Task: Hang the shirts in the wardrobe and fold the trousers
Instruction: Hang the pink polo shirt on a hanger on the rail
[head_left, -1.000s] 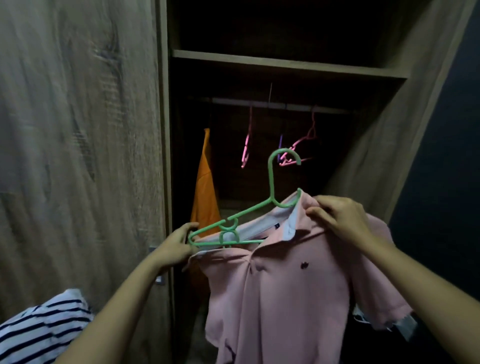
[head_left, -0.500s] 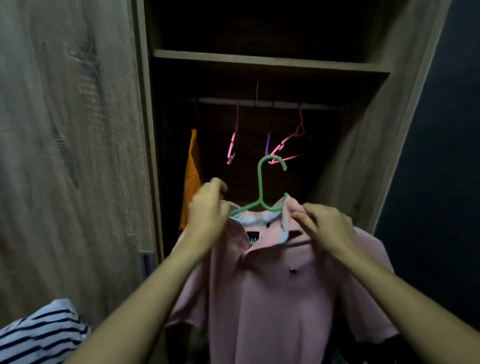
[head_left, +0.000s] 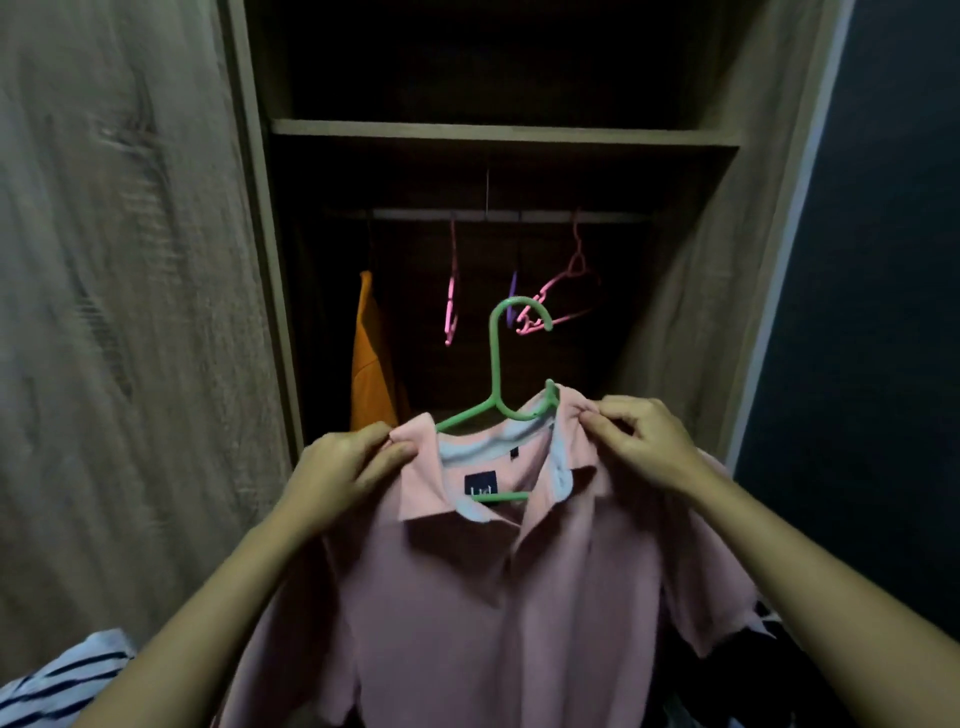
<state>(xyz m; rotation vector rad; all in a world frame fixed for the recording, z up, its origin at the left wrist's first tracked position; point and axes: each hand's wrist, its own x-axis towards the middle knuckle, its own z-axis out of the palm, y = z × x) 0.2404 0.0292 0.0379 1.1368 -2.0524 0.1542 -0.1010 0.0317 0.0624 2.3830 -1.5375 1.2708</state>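
Note:
A pink polo shirt (head_left: 483, 587) with a pale collar sits on a green plastic hanger (head_left: 498, 374), held up in front of the open wardrobe. My left hand (head_left: 348, 467) pinches the shirt's left shoulder by the collar. My right hand (head_left: 639, 441) pinches the right shoulder. The hanger's hook stands upright above the collar, below the wardrobe rail (head_left: 509, 214). Most of the hanger's arms are hidden inside the shirt.
An orange garment (head_left: 370, 358) hangs at the rail's left end. Bare pink hangers (head_left: 558, 296) and a purple one dangle from the rail. A shelf (head_left: 498, 132) crosses above. A wardrobe door (head_left: 124, 312) stands at left, a striped garment (head_left: 57, 680) lies bottom left.
The hanger's left arm has gone inside the shirt. My left hand moved from the hanger's end to the shirt's left shoulder, and the shirt now sits level on the hanger.

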